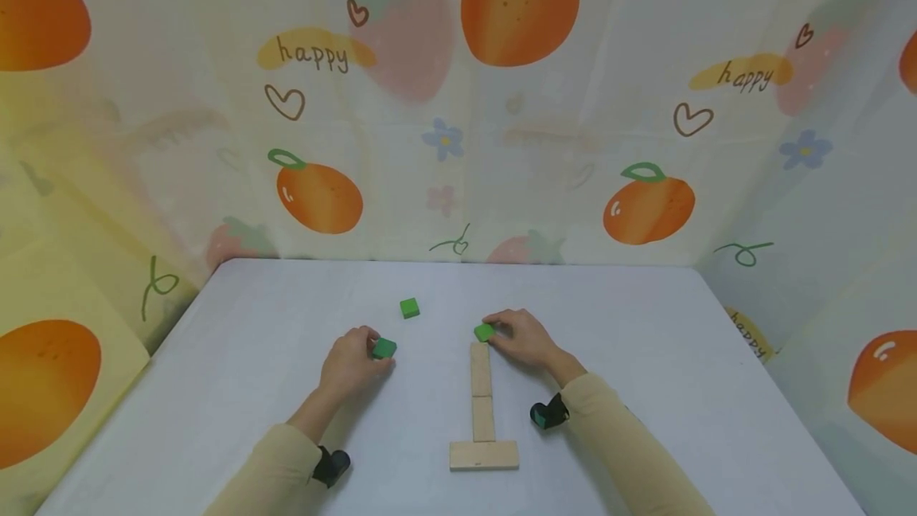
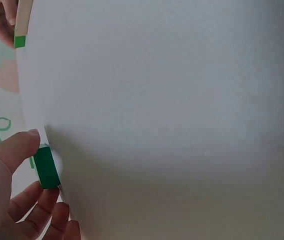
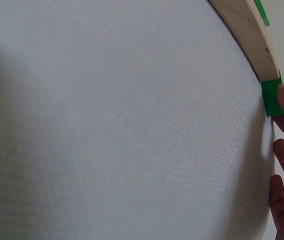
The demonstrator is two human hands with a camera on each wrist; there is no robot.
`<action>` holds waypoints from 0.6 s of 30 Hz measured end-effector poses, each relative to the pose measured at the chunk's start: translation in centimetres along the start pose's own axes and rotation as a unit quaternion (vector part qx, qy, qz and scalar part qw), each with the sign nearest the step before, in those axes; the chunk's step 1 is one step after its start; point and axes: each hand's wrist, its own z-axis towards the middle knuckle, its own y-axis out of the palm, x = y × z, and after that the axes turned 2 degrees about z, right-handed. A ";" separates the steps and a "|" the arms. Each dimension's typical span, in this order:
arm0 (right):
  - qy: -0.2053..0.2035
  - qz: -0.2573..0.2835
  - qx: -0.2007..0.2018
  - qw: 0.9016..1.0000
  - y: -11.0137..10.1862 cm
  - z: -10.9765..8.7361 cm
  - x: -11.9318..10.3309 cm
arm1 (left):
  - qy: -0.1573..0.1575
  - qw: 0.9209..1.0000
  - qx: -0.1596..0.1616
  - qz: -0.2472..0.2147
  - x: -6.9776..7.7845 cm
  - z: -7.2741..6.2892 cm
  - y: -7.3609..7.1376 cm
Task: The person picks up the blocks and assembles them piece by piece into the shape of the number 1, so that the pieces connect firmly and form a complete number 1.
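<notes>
Between thumb and fingers, my left hand [image 1: 353, 363] pinches a green block [image 1: 384, 348], left of the wooden pieces; the left wrist view shows this block [image 2: 47, 167] from its side. My right hand [image 1: 526, 338] grips another green block [image 1: 484, 332] at the far end of a row of wooden blocks [image 1: 481, 369]. In the right wrist view that green block [image 3: 272, 97] meets the end of the wooden block [image 3: 249, 37]. The row runs toward me and ends at a crosswise wooden block [image 1: 484, 456], forming an upside-down T.
A third green block [image 1: 409, 308] lies farther back on the white table [image 1: 236, 357], between the hands. Behind the table hangs a fruit-patterned cloth [image 1: 516, 181]. Black wrist cameras sit below the left sleeve [image 1: 272, 464] and the right sleeve [image 1: 630, 444].
</notes>
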 end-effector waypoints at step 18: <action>0.000 -0.003 0.006 1.000 -0.1 -0.1 -0.3 | 0.006 1.000 0.007 0.022 0.5 0.1 0.2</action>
